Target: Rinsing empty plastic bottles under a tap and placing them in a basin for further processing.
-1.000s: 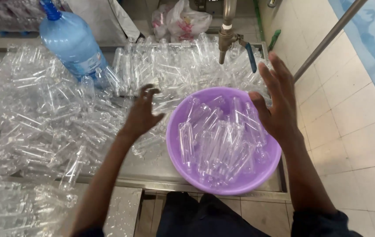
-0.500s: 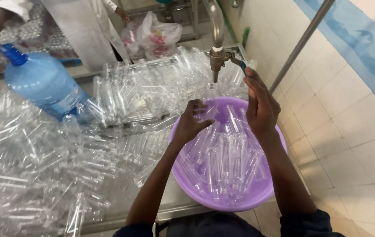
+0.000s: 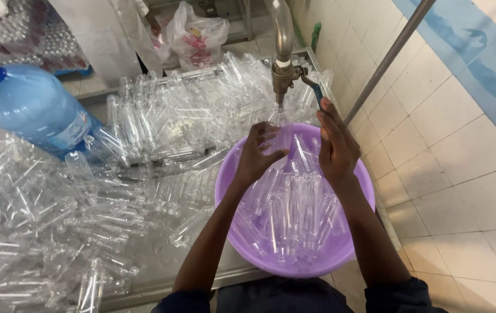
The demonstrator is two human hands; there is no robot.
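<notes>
Clear plastic tube [image 3: 280,130]: light, stiff, likely wet-slick; left hand [image 3: 258,155] grip closed around its body under tap [image 3: 283,72]; right hand [image 3: 335,145] open at blue lever [image 3: 315,93].

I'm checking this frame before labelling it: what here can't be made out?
Head view:
- Whether water runs from the tap: too faint.
- Left hand grip on the clear tube: fingers cover it.
- Right hand fingertips at the tap's blue lever: contact unclear.
- Purple basin bottom: tubes hide it.

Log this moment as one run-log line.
left hand: holds clear plastic tube under metal tap | right hand: at blue tap lever | round purple plastic basin: full of tubes
</notes>
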